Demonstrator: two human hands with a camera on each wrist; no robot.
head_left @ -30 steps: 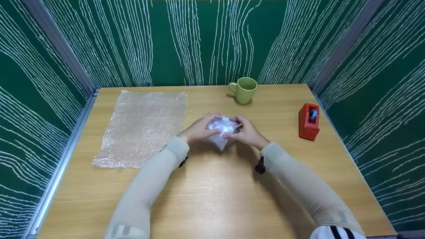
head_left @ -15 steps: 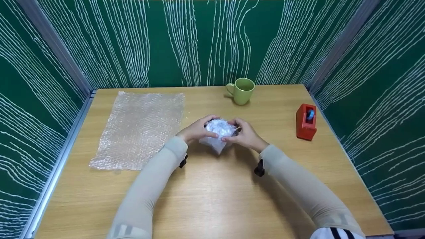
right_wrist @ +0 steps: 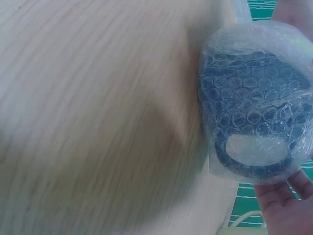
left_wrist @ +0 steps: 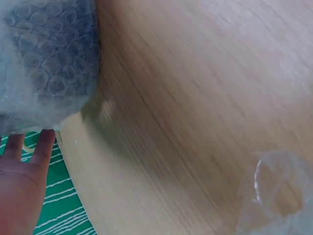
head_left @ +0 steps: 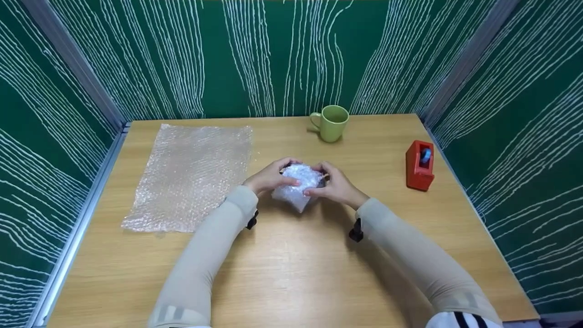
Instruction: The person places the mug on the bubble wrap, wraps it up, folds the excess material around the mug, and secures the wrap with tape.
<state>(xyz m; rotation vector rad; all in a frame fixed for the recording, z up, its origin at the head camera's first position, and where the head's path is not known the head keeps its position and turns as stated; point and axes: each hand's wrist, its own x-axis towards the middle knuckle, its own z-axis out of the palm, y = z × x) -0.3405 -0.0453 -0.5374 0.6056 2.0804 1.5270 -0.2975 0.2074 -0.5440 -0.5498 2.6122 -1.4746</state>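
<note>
While both hands grip wrapped mug, green cup & tape dispenser sit apart.

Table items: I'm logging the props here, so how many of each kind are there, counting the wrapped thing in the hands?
Green mug: 1
Red tape dispenser: 1
Flat bubble wrap sheet: 1
Bubble-wrapped dark mug, held by both hands: 1
Total: 4

One head view from above, two wrist views pressed in close.
The head camera looks forward and down over the whole table to its far edge. Each wrist camera sits just beside the bubble-wrapped bundle, one on either side, facing it across the tabletop; all three share it.
</note>
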